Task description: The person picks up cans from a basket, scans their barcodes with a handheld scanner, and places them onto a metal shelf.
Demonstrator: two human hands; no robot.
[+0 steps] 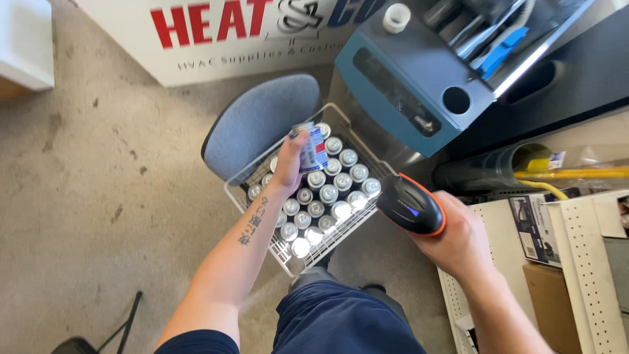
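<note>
The spray can [313, 148] is in your left hand [288, 167], lifted just above the wire basket [237, 193] with its printed side turned toward your right. Your fingers wrap its body and press it firmly; the thumb side is hidden behind the can.

Your right hand [458, 242] is clenched around the grip of a black and orange handheld scanner [411, 204], whose head points left toward the can, with a small purple light showing on its top.

Judging from this, you are in the scanning step: one can raised out of the batch and presented to the reader. The next move calls for turning the can until its code panel squarely faces the scanner's window, and holding both steady and close; I cannot tell from here whether the code already faces it.

Below the can, the basket holds many more capped cans [327, 193] standing upright in close rows, touching each other. The basket rests on the seat of a grey-blue office chair [252, 121].

Beyond it stands a blue-topped machine [406, 72], and to your right a white pegboard shelf [590, 262] with boxes.
</note>
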